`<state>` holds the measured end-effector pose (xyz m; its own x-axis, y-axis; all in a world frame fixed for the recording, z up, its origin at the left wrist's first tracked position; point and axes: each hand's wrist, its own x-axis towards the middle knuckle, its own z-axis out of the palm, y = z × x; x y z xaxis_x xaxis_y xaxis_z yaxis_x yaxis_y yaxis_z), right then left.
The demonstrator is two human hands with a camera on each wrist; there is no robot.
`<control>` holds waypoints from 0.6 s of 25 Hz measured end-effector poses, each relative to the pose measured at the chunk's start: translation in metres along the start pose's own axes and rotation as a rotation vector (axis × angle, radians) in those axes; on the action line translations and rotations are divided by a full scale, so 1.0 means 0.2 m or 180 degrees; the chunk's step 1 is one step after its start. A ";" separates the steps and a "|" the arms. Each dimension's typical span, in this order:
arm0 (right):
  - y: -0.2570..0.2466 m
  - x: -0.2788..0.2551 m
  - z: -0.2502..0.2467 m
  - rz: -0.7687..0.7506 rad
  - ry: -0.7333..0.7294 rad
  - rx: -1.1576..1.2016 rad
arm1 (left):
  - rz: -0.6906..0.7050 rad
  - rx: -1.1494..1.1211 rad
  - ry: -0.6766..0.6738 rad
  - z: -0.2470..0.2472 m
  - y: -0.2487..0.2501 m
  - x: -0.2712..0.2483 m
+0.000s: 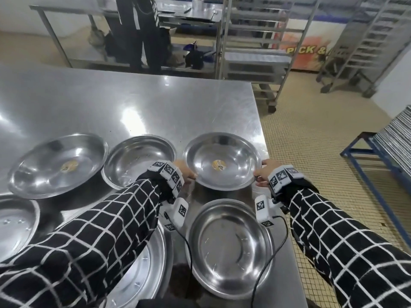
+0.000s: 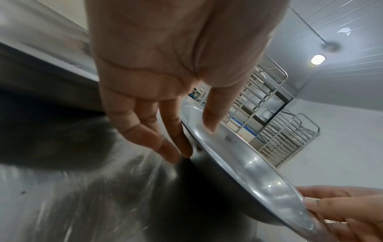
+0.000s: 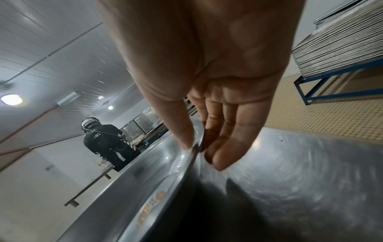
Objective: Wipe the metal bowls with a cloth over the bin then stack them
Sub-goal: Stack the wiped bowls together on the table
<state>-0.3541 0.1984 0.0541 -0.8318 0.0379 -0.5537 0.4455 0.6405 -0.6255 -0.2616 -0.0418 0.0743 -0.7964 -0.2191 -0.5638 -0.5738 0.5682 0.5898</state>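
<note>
The metal bowl (image 1: pixel 223 160) with a yellow sticker (image 1: pixel 218 164) in its base sits at the right edge of the steel surface (image 1: pixel 124 103), just beyond a second, plain bowl (image 1: pixel 231 247). Both hands have it by opposite sides of the rim: the left hand (image 1: pixel 186 172) with thumb on the rim's top and fingers (image 2: pixel 176 140) under it, the right hand (image 1: pixel 263 172) pinching the rim between thumb and fingers (image 3: pixel 223 147). Each grip is narrow, closed on the thin lip only. 4 more bowls lie to the left, among them 1 stickered bowl (image 1: pixel 59 164).

The step looks like lifting this bowl clear. No cloth or bin is in view. To do it well, raise both sides evenly so the slick lip does not slip, and keep it from knocking the near bowl.
</note>
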 end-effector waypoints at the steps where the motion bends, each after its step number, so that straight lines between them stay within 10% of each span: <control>1: 0.00 -0.01 0.00 -0.0052 0.0047 0.0069 | -0.0042 -0.0335 0.0081 -0.02 -0.01 0.02; 15: -0.02 -1.21 0.60 -0.1377 0.0363 0.0833 | 0.0863 -0.0757 0.2020 -0.45 -0.80 -0.90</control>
<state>-0.1151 0.0947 0.1251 -0.9826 -0.0952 -0.1598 0.1087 0.4035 -0.9085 -0.0425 -0.1647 0.1331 -0.8324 -0.5538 0.0213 -0.3091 0.4959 0.8115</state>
